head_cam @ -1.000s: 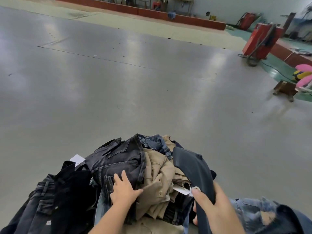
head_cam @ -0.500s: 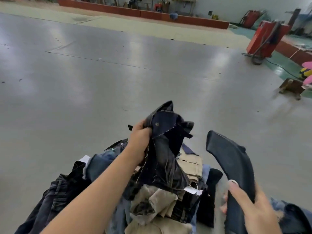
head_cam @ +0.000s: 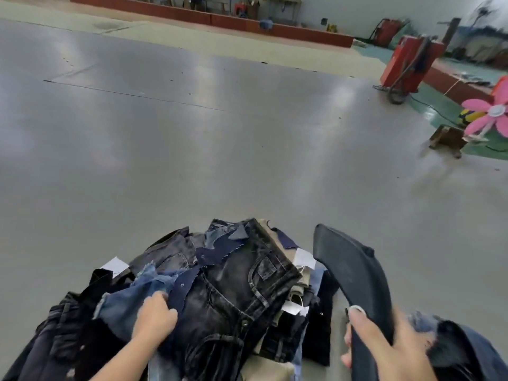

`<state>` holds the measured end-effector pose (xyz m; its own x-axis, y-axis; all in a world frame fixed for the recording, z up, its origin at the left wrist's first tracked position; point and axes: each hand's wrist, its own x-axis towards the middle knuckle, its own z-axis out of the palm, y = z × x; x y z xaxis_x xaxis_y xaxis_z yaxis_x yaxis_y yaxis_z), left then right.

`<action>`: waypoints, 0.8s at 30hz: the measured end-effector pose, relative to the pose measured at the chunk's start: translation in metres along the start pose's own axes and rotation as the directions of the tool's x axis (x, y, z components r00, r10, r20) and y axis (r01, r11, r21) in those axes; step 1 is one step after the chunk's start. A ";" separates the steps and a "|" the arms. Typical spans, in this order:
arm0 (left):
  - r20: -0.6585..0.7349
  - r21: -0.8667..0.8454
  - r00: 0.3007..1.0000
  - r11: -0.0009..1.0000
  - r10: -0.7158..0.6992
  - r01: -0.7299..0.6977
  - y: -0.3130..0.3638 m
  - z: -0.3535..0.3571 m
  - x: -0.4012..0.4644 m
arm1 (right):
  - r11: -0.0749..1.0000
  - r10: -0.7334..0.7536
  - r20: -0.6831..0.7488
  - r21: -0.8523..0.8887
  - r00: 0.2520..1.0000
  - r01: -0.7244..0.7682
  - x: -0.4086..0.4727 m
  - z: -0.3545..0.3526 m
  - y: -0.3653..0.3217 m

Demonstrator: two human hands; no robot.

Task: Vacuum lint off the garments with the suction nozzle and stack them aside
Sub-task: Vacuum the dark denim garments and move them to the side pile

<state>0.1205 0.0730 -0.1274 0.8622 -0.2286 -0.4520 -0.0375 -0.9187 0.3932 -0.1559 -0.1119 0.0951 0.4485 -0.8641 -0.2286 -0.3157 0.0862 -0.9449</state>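
A wide, glossy grey surface (head_cam: 192, 149) stretches ahead of the person. Far off at the right stand a red machine with a black hose (head_cam: 409, 64), a small wooden stool (head_cam: 446, 140) and a pink flower-shaped fan (head_cam: 492, 114); a low red-brown wall (head_cam: 209, 16) runs along the far edge.

At the near edge lies a heaped pile of denim garments (head_cam: 220, 284): dark washed black jeans on top, navy and faded blue pieces around them, beige fabric showing at the right side. Several white paper tags (head_cam: 303, 258) poke out; any writing on them is too small to read.

The left hand (head_cam: 155, 317) rests on the pile, fingers curled into a faded blue piece of denim (head_cam: 129, 303). The right hand (head_cam: 384, 345), just right of the pile, has its grip wrapped round the dark curved plastic suction nozzle (head_cam: 349, 268), which is raised with its flat mouth pointing up and away, beside the pile but clear of it.
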 end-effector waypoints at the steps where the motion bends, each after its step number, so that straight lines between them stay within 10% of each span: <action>1: 0.001 -0.006 0.997 0.997 0.076 -0.076 0.009 0.004 -0.004 | 0.999 0.010 0.011 -0.040 1.000 -0.010 0.001 0.001 0.004; 5: 0.316 -0.084 0.926 0.979 0.204 -0.187 0.065 0.031 -0.021 | 0.990 0.074 0.067 -0.125 0.995 -0.065 0.007 0.008 0.010; 9: 0.871 -0.160 0.483 0.878 -0.090 0.451 0.087 0.072 -0.043 | 0.980 0.130 0.111 -0.166 0.985 -0.111 0.009 0.015 0.014; 12: 0.763 -0.571 0.641 0.373 -0.090 0.732 0.091 0.111 -0.065 | 0.979 0.095 0.096 -0.188 0.991 -0.075 0.013 0.014 0.018; 16: 0.670 -0.718 0.709 -0.439 -0.221 0.540 0.111 0.127 -0.084 | 0.981 0.101 0.067 -0.170 0.993 -0.089 0.014 0.011 0.015; 21: 0.500 -0.816 0.793 -0.495 -0.347 0.298 0.146 0.066 -0.086 | 0.990 0.087 0.056 -0.116 0.995 -0.080 0.012 0.006 0.008; 24: 0.296 -0.901 0.954 -0.343 -0.039 0.266 0.156 0.012 -0.103 | 0.995 0.075 0.010 -0.061 0.997 -0.075 0.013 0.000 0.002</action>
<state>0.0196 -0.0504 -0.0286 0.6746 -0.2780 -0.6838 0.6973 0.5442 0.4666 -0.1510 -0.1232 0.0906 0.4321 -0.8498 -0.3018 -0.3984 0.1203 -0.9093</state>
